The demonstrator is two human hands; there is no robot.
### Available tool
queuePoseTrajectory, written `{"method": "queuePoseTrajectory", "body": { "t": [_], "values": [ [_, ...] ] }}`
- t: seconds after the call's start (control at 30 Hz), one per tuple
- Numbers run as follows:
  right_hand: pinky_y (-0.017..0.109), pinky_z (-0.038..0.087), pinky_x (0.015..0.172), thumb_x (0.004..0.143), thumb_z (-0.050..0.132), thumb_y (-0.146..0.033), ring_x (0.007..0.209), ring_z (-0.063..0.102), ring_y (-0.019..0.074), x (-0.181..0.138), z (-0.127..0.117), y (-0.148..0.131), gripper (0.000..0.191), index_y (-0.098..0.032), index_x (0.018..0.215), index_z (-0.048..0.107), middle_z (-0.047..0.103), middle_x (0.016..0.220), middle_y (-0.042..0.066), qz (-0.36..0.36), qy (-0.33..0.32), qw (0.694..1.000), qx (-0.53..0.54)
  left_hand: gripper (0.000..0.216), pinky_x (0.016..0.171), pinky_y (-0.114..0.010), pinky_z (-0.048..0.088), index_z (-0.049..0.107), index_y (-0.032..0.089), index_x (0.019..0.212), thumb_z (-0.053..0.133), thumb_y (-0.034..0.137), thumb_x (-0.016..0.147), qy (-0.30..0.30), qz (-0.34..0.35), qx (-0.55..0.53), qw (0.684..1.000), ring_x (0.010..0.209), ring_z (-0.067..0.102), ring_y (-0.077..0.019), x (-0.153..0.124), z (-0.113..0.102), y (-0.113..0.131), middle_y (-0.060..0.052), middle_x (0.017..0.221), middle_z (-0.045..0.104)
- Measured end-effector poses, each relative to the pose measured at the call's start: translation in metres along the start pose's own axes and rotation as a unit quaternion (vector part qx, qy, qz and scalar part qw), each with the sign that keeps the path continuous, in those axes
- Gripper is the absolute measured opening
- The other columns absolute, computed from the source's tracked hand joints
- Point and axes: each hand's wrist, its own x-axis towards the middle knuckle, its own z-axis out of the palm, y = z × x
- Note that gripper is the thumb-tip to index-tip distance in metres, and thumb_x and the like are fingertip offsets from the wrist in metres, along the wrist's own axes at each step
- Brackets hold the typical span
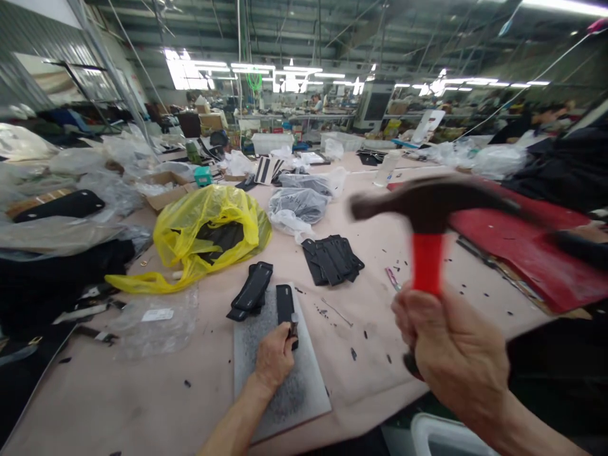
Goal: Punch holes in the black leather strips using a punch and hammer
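Note:
My right hand (451,342) is closed round the handle of a claw hammer (427,253), raised above the table on the right. The hammer has a dark head and a red shaft, and its head is blurred. My left hand (275,358) grips a short metal punch (294,322), its top end showing above the fingers. Under it lies a black strap piece (285,301) on a grey, worn board (308,380). The punch's lower tip is hidden by my fingers. Beside the board's far left corner sits a stack of black strap pieces (254,288).
Another pile of black pieces (332,259) lies beyond the board. A yellow plastic bag (213,221) holds dark pieces. Small black scraps and a pink tool (392,278) are scattered to the right. A red sheet (532,253) covers the right side; a white bin (441,437) stands below the edge.

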Motion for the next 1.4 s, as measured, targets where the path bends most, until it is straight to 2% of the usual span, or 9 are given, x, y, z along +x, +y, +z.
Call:
{"method": "queuePoseTrajectory", "body": {
  "t": [0.07,0.2,0.5,0.67,0.77,0.9,1.07,1.27,1.4],
  "values": [
    [0.027,0.027,0.045,0.100,0.033,-0.046,0.045,0.042,0.0136,-0.006,0.007,0.001,0.038,-0.024,0.078,0.054,0.053,0.055,0.001,-0.013,0.010,1.000,0.018,0.015,0.068,-0.033,0.053,0.059,0.022,0.089,0.050,0.011,0.084,-0.004,-0.001,0.005,1.000,0.075,0.068,-0.0221,0.000,0.000,0.000,-0.004,0.078,0.069],
    [0.028,0.018,0.044,0.092,0.049,-0.046,0.040,0.033,0.0107,-0.014,0.015,0.019,0.032,-0.023,0.070,0.053,0.051,0.050,-0.002,0.006,-0.134,0.991,0.005,0.015,0.065,-0.032,0.053,0.060,0.021,0.089,0.049,0.011,0.085,0.001,0.008,0.014,1.000,0.072,0.068,-0.0221,0.000,0.002,-0.002,-0.004,0.076,0.068],
    [0.023,0.027,0.034,0.089,0.032,-0.058,0.035,0.032,0.0107,-0.071,0.069,0.140,0.041,-0.024,0.068,0.043,0.039,0.051,-0.006,0.450,-0.152,0.864,0.168,0.022,0.073,-0.034,0.058,0.063,0.019,0.102,0.050,0.012,0.086,0.003,0.004,-0.012,1.000,0.084,0.071,-0.0230,-0.003,0.005,-0.011,-0.007,0.092,0.073],
    [0.038,0.049,0.066,0.090,0.043,-0.040,0.074,0.059,0.0238,-0.086,0.097,0.165,0.027,-0.019,0.084,0.061,0.060,0.081,0.010,0.333,-0.061,0.938,-0.081,0.024,0.080,-0.036,0.059,0.065,0.018,0.107,0.051,0.014,0.088,-0.016,-0.017,-0.017,1.000,0.091,0.072,-0.0232,-0.004,0.006,-0.014,-0.009,0.101,0.074],
    [0.045,0.045,0.091,0.087,0.050,-0.028,0.106,0.055,0.0305,-0.066,0.115,0.129,0.031,-0.016,0.115,0.061,0.058,0.118,0.017,0.166,-0.025,0.976,-0.139,0.026,0.083,-0.036,0.060,0.065,0.017,0.110,0.051,0.017,0.089,-0.016,-0.016,-0.017,1.000,0.094,0.072,-0.0232,-0.002,0.006,-0.015,-0.009,0.103,0.075],
    [0.044,0.038,0.102,0.087,0.056,-0.026,0.119,0.048,0.0280,-0.042,0.157,0.061,0.041,-0.022,0.127,0.056,0.054,0.132,0.010,0.068,-0.091,0.994,0.006,0.028,0.089,-0.037,0.059,0.066,0.017,0.111,0.050,0.018,0.089,-0.009,-0.007,-0.007,1.000,0.100,0.071,-0.0233,0.000,0.005,-0.016,-0.008,0.107,0.075],
    [0.053,0.023,0.111,0.080,0.060,-0.019,0.130,0.038,0.0309,-0.043,0.199,0.029,0.052,-0.025,0.132,0.055,0.046,0.146,0.008,0.080,-0.132,0.986,0.065,0.028,0.092,-0.038,0.057,0.069,0.017,0.106,0.049,0.021,0.088,-0.021,-0.034,-0.037,0.999,0.103,0.070,-0.0235,0.002,0.000,-0.010,-0.008,0.108,0.075],
    [0.056,0.016,0.113,0.079,0.060,-0.017,0.136,0.032,0.0316,-0.047,0.202,0.036,0.057,-0.028,0.134,0.053,0.042,0.150,0.005,0.100,-0.136,0.982,0.080,0.029,0.089,-0.038,0.056,0.070,0.016,0.100,0.053,0.038,0.090,0.079,-0.237,-0.130,0.959,0.096,0.071,-0.0242,0.019,-0.021,-0.006,-0.010,0.100,0.076],
    [0.055,0.016,0.114,0.077,0.057,-0.014,0.134,0.037,0.0282,-0.046,0.203,0.037,0.055,-0.024,0.131,0.053,0.045,0.148,0.008,0.103,-0.131,0.980,0.107,0.029,0.089,-0.038,0.055,0.071,0.017,0.098,0.056,0.039,0.088,0.056,-0.226,-0.118,0.965,0.096,0.071,-0.0247,0.017,-0.030,-0.010,-0.010,0.099,0.076]
  ]
}}
